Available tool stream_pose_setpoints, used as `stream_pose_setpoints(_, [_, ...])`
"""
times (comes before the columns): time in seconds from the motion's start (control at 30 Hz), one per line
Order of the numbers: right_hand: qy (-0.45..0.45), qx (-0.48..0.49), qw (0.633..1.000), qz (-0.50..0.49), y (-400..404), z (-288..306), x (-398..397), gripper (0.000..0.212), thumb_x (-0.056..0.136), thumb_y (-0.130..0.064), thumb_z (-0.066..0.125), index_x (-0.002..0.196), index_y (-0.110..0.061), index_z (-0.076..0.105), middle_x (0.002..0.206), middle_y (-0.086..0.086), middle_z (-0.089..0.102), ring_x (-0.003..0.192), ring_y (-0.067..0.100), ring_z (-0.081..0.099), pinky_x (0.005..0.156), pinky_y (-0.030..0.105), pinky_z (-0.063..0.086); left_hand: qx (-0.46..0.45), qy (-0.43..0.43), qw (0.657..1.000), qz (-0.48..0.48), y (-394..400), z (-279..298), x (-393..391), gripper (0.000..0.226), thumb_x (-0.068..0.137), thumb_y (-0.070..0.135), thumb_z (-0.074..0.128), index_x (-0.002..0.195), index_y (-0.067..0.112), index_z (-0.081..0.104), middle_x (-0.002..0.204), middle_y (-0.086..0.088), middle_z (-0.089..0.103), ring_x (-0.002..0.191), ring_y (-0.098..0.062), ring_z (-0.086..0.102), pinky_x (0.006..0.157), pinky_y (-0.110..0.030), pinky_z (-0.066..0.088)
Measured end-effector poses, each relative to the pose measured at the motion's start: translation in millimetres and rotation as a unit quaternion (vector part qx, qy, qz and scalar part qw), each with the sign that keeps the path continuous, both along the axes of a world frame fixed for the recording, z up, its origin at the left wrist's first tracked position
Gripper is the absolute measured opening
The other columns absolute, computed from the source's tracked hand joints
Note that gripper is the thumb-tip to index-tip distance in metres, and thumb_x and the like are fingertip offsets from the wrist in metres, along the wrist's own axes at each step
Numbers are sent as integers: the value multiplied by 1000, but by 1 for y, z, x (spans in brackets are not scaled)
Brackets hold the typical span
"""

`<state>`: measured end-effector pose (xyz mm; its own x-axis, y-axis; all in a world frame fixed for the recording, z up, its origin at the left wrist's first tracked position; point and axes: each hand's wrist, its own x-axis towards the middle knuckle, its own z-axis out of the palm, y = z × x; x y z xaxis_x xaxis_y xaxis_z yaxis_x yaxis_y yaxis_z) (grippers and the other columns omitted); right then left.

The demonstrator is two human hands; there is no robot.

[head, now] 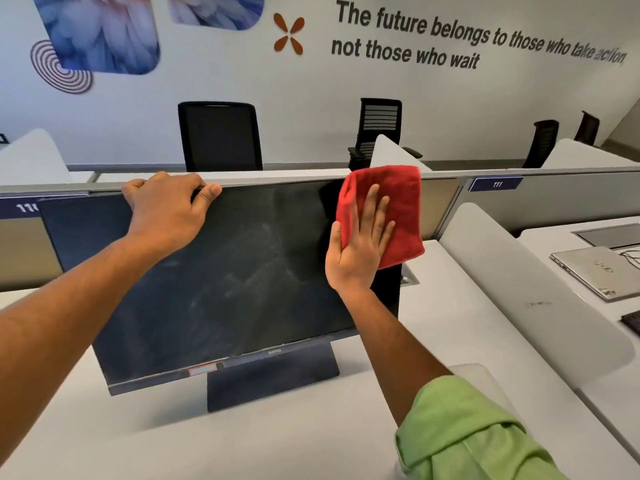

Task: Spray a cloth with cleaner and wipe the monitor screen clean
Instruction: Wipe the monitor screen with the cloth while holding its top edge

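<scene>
Right hand (360,244): flat, fingers straight, pressing the red cloth (391,209) on the monitor (221,271) screen's top right corner.
Left hand (166,206): curled over the top edge — bracing.
Risk: push harder and it tips back; dusty streaks may smear — or the cloth slips off-edge.

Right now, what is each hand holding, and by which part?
The left hand grips the monitor by its top edge. The right hand holds nothing in a grip; its flat fingers press the red cloth against the screen's upper right.

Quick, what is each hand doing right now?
Left hand: grips the monitor's top edge.
Right hand: open, fingers flat, pressing the red cloth on the screen.
</scene>
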<state>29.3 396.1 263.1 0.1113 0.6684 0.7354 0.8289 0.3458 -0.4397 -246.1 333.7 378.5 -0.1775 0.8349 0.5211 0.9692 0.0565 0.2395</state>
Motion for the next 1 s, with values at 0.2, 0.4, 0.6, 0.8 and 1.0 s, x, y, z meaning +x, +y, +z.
stream_pose_setpoints(0.2, [139, -66, 987, -51, -50, -82, -9, 75, 108, -46, 32, 164, -38, -17, 177, 0, 4, 164, 26, 4, 130, 60, 11, 8, 9, 1000, 0, 0, 0, 4, 40, 102, 54, 35, 82, 26, 56, 71, 1, 53, 86, -21, 43, 94, -50, 26])
stream_pose_setpoints(0.4, [99, -101, 989, -34, -98, -127, -36, 73, 110, -53, 25, 167, -28, -12, 177, 1, -5, 164, 33, 6, 128, 65, 18, -1, 15, 1000, 10, -3, 3, 10, 39, 102, 54, 35, 85, 25, 56, 75, -2, 56, 87, -21, 43, 94, -51, 27])
stream_pose_setpoints(0.6, [-81, -50, 993, 66, -69, -70, -44, 63, 110, -52, 26, 168, -27, 18, 177, 6, 5, 164, 36, 0, 129, 65, 8, -3, 15, 1000, 16, -7, 5, 12, 39, 102, 54, 35, 86, 25, 56, 76, -4, 58, 90, -25, 47, 97, -52, 25])
stream_pose_setpoints(0.8, [-18, -1, 999, 36, -10, 16, -35, 66, 109, -53, 20, 167, -32, -5, 177, 8, 3, 164, 30, 0, 130, 60, 4, 5, 2, 1000, 15, -7, 5, 11, 39, 102, 54, 36, 85, 25, 57, 79, -5, 61, 92, -27, 50, 99, -50, 22])
stream_pose_setpoints(1.0, [177, -49, 983, -29, -15, -9, -18, 76, 107, -53, 24, 166, -25, -15, 177, 5, -2, 164, 23, -1, 131, 59, 6, 10, 2, 1000, 9, -7, 5, 13, 40, 102, 53, 38, 88, 24, 61, 76, -2, 57, 93, -25, 49, 98, -50, 23])
